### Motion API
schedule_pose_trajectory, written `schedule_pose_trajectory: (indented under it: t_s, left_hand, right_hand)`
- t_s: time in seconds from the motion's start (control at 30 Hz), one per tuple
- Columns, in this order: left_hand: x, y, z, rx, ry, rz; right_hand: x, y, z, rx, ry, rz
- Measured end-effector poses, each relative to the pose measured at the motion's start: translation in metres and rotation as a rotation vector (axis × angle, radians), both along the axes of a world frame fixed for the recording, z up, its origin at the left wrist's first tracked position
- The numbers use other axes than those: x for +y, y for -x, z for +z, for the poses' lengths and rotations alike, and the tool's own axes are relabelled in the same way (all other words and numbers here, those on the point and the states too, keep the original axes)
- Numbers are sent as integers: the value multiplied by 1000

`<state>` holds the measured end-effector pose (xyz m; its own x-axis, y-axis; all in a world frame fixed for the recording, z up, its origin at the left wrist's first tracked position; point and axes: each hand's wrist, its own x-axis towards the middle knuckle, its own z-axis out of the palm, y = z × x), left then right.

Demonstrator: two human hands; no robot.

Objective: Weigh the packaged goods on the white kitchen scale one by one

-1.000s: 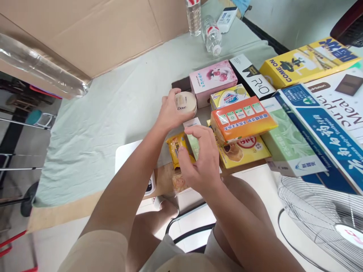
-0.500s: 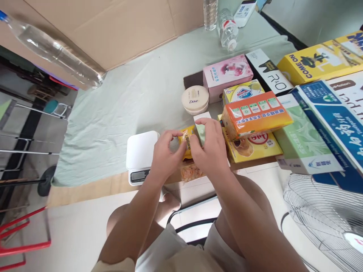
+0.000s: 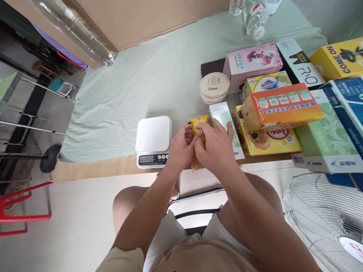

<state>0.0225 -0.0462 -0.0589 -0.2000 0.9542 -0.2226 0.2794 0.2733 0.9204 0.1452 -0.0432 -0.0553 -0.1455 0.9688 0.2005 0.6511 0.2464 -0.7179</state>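
Note:
Both my hands meet at the table's near edge around a small yellow snack packet [image 3: 198, 125]. My left hand [image 3: 179, 151] curls against its left side and my right hand [image 3: 216, 149] pinches it from the right; both are closed on it. A white kitchen scale [image 3: 154, 140] sits just left of my left hand. A round cream Dove jar [image 3: 214, 87] stands behind the packet, and a pale green box [image 3: 224, 114] lies right behind my right hand.
Boxes crowd the right: a pink box [image 3: 252, 62], an orange pack [image 3: 280, 105] on a yellow cake box [image 3: 269, 139], a green tissue box [image 3: 329, 143]. Water bottles [image 3: 255, 15] stand at the back, a fan grille [image 3: 326, 219] at lower right, a red chair [image 3: 17, 207] at left.
My left hand let go of the Dove jar, left it on the table and came down to join my right hand on the yellow packet. The view shifted left, revealing the scale.

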Motion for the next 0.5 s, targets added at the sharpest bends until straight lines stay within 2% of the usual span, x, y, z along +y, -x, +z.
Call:
schedule_pose_trajectory:
  t_s: [0.2, 0.3, 0.4, 0.5]
  left_hand:
    - [2, -2, -2, -246, 6, 144]
    - [1, 1, 1, -299, -69, 159]
    - [-6, 21, 12, -294, -140, 172]
    - [-18, 59, 27, -227, -214, 198]
  right_hand:
    - [2, 14, 1, 116, 12, 129]
    - [2, 19, 4, 177, -63, 107]
    - [1, 23, 9, 236, -238, 85]
    - [-1, 29, 12, 259, -336, 107]
